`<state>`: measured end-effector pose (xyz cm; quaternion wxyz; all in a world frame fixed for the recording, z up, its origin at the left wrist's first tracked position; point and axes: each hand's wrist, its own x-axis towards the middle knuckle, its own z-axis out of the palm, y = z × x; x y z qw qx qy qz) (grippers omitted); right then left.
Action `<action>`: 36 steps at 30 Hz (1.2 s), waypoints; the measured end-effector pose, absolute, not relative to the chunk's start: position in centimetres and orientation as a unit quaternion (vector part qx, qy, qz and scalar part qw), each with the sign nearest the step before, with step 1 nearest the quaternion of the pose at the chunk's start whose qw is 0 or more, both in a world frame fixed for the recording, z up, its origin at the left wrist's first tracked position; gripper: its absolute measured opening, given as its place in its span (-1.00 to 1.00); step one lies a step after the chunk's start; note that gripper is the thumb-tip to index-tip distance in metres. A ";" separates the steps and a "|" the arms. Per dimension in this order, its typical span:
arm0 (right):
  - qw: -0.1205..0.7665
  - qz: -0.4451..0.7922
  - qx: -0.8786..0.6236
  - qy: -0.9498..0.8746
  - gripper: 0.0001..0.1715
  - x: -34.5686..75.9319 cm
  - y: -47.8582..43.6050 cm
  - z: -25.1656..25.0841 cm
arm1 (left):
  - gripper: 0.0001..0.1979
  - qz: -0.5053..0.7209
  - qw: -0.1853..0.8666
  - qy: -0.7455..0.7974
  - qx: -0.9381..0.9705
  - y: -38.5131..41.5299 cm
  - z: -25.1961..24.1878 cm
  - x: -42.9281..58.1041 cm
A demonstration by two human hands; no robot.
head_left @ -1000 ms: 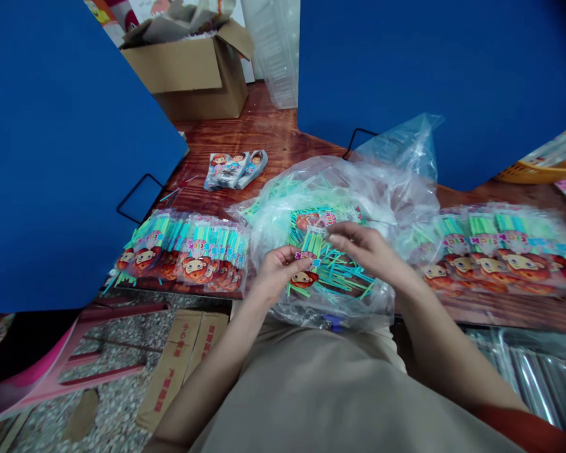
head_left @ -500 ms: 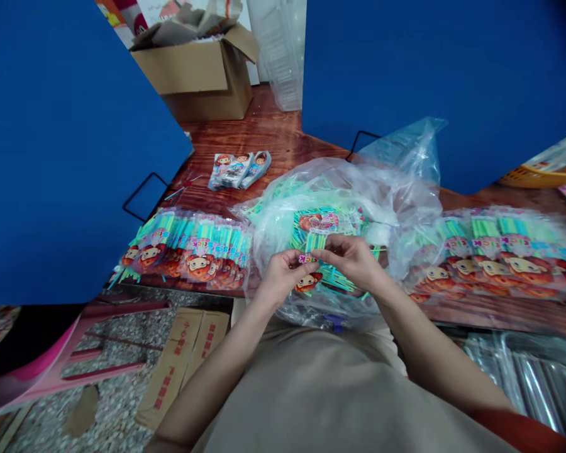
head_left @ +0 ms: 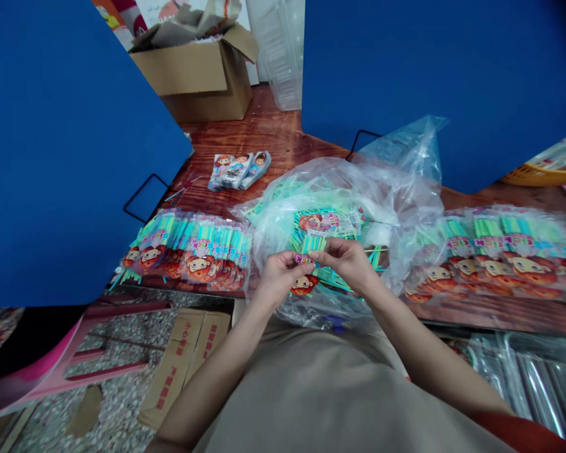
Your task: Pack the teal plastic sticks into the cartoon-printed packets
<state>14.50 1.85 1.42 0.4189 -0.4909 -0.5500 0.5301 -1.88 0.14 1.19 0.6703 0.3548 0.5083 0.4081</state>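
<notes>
My left hand and my right hand meet over a big clear plastic bag full of loose green sticks. Both pinch one small packet of green sticks with a cartoon face card. The left fingers grip its lower part, the right fingers its top edge. A second packet lies in the bag just behind the hands.
Finished packets lie in a row at the left and another at the right. Three small cartoon packs lie farther back. A cardboard box stands at the far end of the wooden table. Blue panels flank both sides.
My right hand has come in from the right and closed on the packet's top. Both hands now hold it close together, slightly lower than before.
</notes>
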 end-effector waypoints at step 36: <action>0.487 0.656 -0.417 -0.398 -0.27 14.3 1.4 -0.7 | -0.55 0.450 0.710 0.444 0.310 -0.3 1.8 -2.6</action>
